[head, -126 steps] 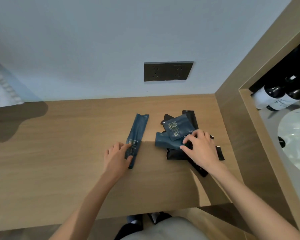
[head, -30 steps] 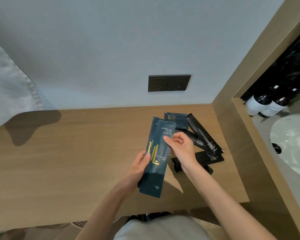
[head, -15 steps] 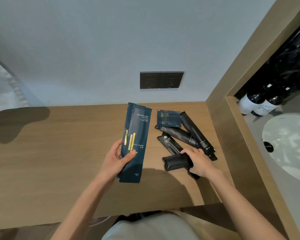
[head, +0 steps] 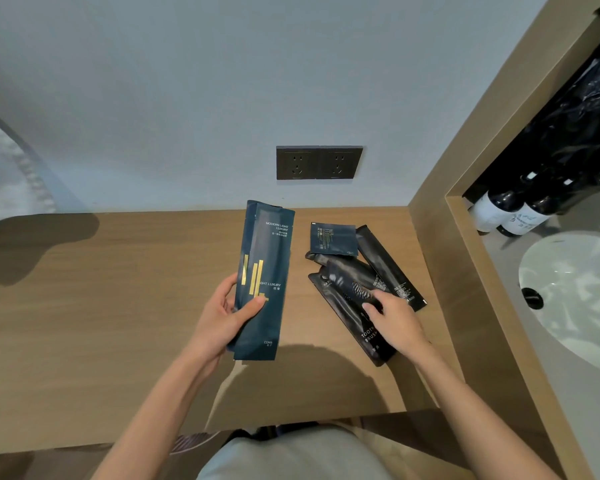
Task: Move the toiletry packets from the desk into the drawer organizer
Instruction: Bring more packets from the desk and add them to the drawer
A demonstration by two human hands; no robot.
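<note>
Up above the light wooden table (head: pixel 118 306), the left hand (head: pixel 222 320) is closed around two long, dark teal foil packets with gold bars (head: pixel 262 282), thumb across the front and fingers behind; the packets are held upright, one overlapping the other, and the front one reads "COMB" near its lower edge. To the right, the right hand (head: pixel 394 320) rests on a pile of long black foil packets (head: pixel 357 289) lying on the table, its fingers curled down and touching a packet marked "TOOTH BRUSH" (head: pixel 369 336); whether they have actually gripped it I cannot tell. A small square dark teal sachet (head: pixel 333 239) lies flat at the far end of the pile, just beside another black packet (head: pixel 392 271) angled toward the wooden side panel (head: pixel 440 237). On the pale wall behind sits a dark double power socket (head: pixel 319 162). Beyond the panel, a white basin (head: pixel 575 292) and two dark bottles with white labels (head: pixel 510 213) are visible. No drawer organizer is in view.
</note>
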